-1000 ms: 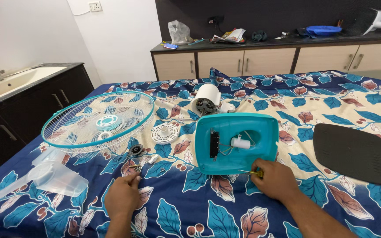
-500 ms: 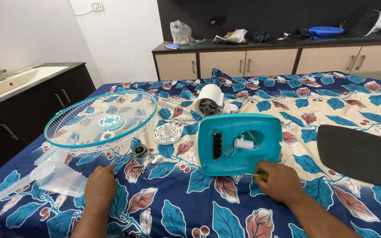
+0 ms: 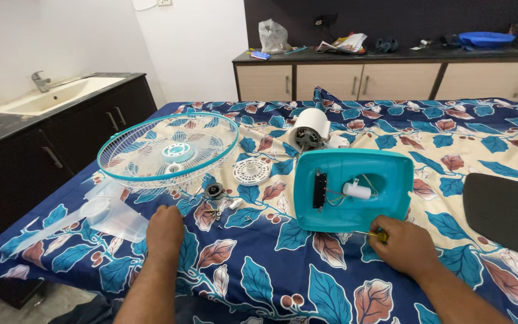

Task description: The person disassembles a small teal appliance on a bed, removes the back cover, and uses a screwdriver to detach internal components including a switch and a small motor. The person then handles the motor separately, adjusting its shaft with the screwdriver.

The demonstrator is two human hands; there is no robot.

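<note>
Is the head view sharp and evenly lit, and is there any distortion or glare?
Head view: sharp and softly lit, with faint shadows under the fan guard and teal base; wide-angle bending shows at the counter edge; no strong glare; both hands in focus.

Single head-worn camera, set above the near edge of the bed, facing forward and downward. Both forearms enter from the bottom edge at close range. The cabinets lie far across the frame top.

A white sink sits in a dark counter; a crumpled plastic bag and blue tray lie on the far surface.
</note>
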